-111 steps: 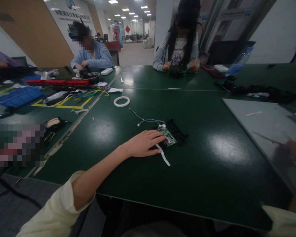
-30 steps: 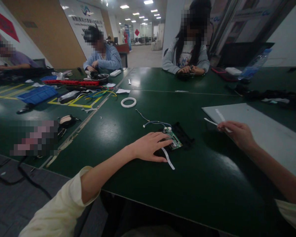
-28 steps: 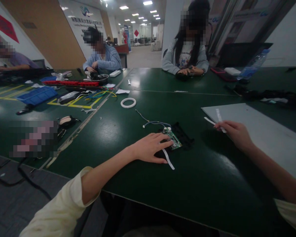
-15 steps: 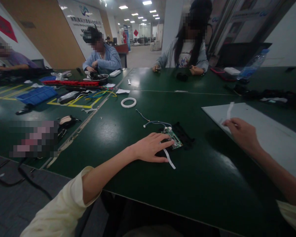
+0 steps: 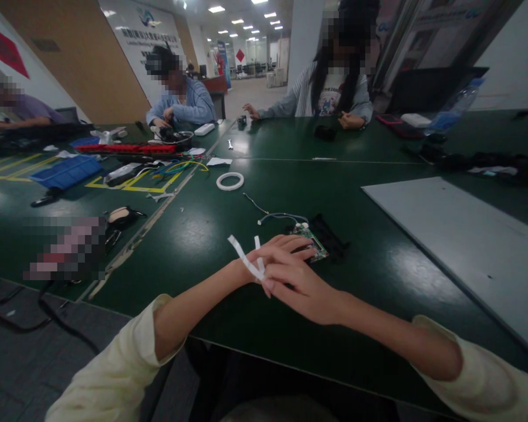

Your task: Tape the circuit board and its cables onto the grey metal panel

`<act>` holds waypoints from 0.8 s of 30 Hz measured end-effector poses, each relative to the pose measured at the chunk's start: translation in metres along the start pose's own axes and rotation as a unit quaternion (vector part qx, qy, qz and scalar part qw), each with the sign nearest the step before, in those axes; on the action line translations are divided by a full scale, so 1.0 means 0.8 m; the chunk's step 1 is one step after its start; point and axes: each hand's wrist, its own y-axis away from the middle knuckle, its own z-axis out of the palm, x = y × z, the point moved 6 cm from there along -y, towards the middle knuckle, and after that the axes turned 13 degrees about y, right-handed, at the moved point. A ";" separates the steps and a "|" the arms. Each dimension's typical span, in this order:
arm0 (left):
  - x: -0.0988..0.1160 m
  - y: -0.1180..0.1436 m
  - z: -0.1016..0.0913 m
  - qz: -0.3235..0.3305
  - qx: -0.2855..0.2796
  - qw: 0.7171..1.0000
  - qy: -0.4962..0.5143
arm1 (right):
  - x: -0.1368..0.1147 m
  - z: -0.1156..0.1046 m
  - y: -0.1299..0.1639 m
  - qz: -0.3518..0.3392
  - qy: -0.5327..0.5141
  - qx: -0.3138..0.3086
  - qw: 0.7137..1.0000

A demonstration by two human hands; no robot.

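Observation:
My left hand (image 5: 280,241) lies flat, fingers stretched over the green circuit board (image 5: 319,248). Beside the board is a black plastic part (image 5: 331,234), and thin grey cables (image 5: 275,215) run from its far edge. Crossing over the back of my left hand, my right hand (image 5: 305,288) pinches white tape (image 5: 241,251) between thumb and fingers. Two white ends stick up from the pinch; whether they are one strip or two I cannot tell. The left thumb and the near side of the board are hidden behind my right hand.
A white tape roll (image 5: 230,181) lies beyond the hands. At right is a grey-white panel (image 5: 449,246). Wrenches, a blue tray (image 5: 66,172) and a pinkish bag (image 5: 68,249) are at left. Co-workers sit across the green table (image 5: 193,281).
My right hand has moved left from above the panel, carrying white tape, and now crosses over my left hand. My left hand stays on the board. A co-worker's hand across the table has shifted left.

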 end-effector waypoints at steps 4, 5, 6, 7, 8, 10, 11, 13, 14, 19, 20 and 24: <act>-0.005 -0.006 0.009 0.034 -0.031 0.998 -0.048 | 0.009 0.026 0.003 0.063 -0.026 -0.030 0.997; -0.008 -0.006 0.011 0.032 -0.037 0.997 -0.053 | 0.014 0.029 0.005 0.084 -0.028 -0.034 0.995; -0.010 -0.006 0.011 0.032 -0.041 0.997 -0.057 | 0.018 0.031 0.007 0.104 -0.033 -0.037 0.993; -0.012 -0.006 0.011 0.033 -0.041 0.997 -0.059 | 0.022 0.033 0.009 0.121 -0.043 -0.041 0.991; -0.012 -0.005 0.011 0.036 -0.039 0.997 -0.060 | 0.025 0.035 0.011 0.136 -0.061 -0.045 0.988; -0.011 -0.003 0.010 0.045 -0.035 0.997 -0.060 | 0.031 0.039 0.014 0.168 -0.126 -0.055 0.976; -0.009 -0.002 0.009 0.048 -0.033 0.997 -0.059 | 0.034 0.042 0.016 0.186 -0.165 -0.059 0.967; -0.006 -0.001 0.008 0.050 -0.034 0.997 -0.053 | 0.039 0.046 0.019 0.225 -0.234 -0.064 0.944; -0.005 -0.001 0.007 0.048 -0.034 0.997 -0.049 | 0.042 0.049 0.021 0.245 -0.260 -0.068 0.932; -0.004 0.000 0.006 0.026 -0.052 0.998 -0.034 | 0.047 0.063 0.030 0.321 -0.330 -0.112 0.881; -0.004 0.000 0.005 0.024 -0.053 0.998 -0.032 | 0.047 0.063 0.030 0.328 -0.334 -0.107 0.877; -0.004 0.001 0.002 0.019 -0.059 0.998 -0.023 | 0.050 0.056 0.029 0.369 -0.331 -0.043 0.868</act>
